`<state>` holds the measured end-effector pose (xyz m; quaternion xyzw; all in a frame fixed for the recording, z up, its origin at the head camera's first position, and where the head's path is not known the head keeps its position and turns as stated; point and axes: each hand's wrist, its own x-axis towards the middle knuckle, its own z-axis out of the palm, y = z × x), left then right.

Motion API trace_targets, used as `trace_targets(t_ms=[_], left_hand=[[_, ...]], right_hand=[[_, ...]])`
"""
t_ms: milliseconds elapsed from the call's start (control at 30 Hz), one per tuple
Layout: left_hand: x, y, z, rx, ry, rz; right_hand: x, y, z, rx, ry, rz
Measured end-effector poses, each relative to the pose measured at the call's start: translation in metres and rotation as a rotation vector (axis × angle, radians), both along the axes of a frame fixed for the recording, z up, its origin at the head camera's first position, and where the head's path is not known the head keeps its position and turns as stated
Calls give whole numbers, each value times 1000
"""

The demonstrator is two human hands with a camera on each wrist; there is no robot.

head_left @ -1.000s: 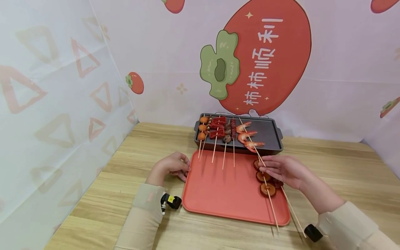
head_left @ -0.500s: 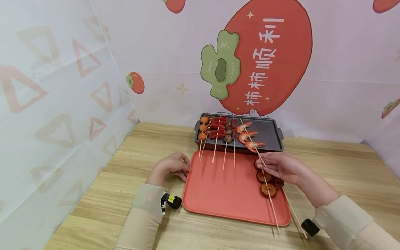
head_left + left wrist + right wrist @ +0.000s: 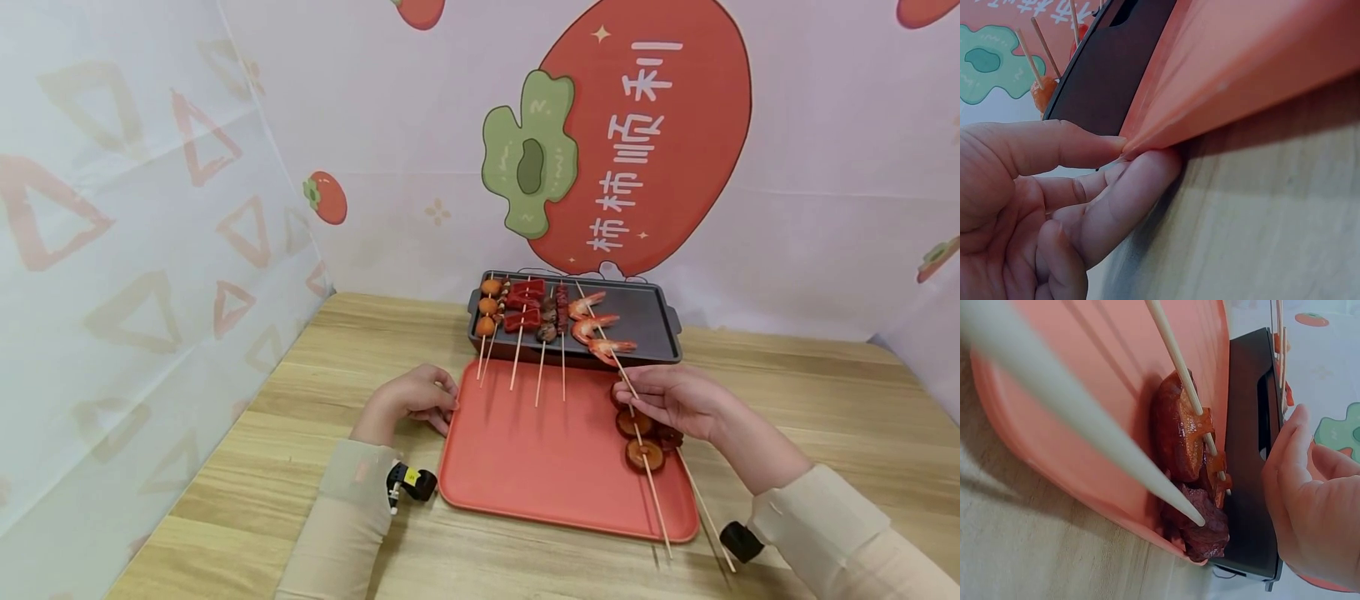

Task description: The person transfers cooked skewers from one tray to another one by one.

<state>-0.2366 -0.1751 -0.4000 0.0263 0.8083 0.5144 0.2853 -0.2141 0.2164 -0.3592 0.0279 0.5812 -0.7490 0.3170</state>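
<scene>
My left hand point(image 3: 420, 398) pinches the left rim of a flat red tray point(image 3: 540, 450) between thumb and fingers; the left wrist view shows the thumb point(image 3: 1085, 145) pressed on the rim. My right hand point(image 3: 678, 402) is at the tray's far right corner, its fingertips at the lower end of the shrimp skewer point(image 3: 591, 327). Three shrimps on that skewer lie on a black grill pan point(image 3: 648, 317). Under the right hand, a mushroom skewer point(image 3: 645, 456) lies on the tray. Beside it, a dark meat skewer point(image 3: 1200, 531) has its stick sticking out over the tray's edge.
On the pan's left side lie several skewers, among them orange balls point(image 3: 487, 307), red slabs point(image 3: 522, 304) and dark red meat point(image 3: 562, 308), their sticks reaching over the tray. A wooden table point(image 3: 300, 433) carries everything. A printed cloth backdrop point(image 3: 420, 125) stands behind.
My right hand has shifted very slightly to the left and its wrist has drawn in a little. The left hand, tray and skewers look the same.
</scene>
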Motion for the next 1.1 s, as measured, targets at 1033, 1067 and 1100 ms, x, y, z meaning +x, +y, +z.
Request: trace_targets(t_ms=[1033, 1067, 1100], left_hand=[[1, 0, 2, -25, 8, 1], [1, 0, 1, -26, 11, 0], [1, 0, 1, -25, 8, 2]], right_hand=[[0, -4, 3, 0, 39, 5], [1, -3, 4, -1, 38, 5], [2, -3, 4, -5, 39, 9]])
